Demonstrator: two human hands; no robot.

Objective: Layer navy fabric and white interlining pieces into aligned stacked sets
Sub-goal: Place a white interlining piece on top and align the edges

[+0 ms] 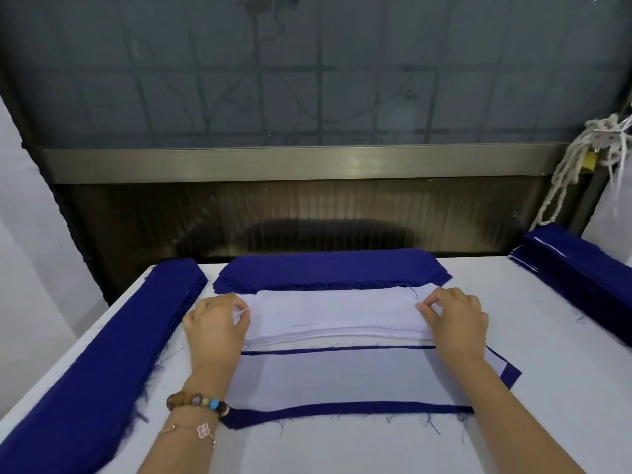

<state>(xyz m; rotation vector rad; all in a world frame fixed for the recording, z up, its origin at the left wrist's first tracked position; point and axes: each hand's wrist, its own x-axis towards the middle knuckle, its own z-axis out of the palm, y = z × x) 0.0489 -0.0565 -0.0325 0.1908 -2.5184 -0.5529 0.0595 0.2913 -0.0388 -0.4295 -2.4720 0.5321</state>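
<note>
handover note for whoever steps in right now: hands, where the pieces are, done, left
Left hand and right hand each pinch an end of the top interlining sheet on the white stack.
Navy stacks: behind it, at left, at far right.
Done: one interlining piece laid on a navy piece in front.
Left: lift this sheet, build the next set, align edges.

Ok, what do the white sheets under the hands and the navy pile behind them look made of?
Stack of white rectangular sheets: thin, matte interlining, probably nonwoven; the single white sheet laid on the near navy fabric piece lets blue tint through. Pile of navy fabric pieces behind: matte woven cloth, judging by threads fraying from cut edges.
</note>
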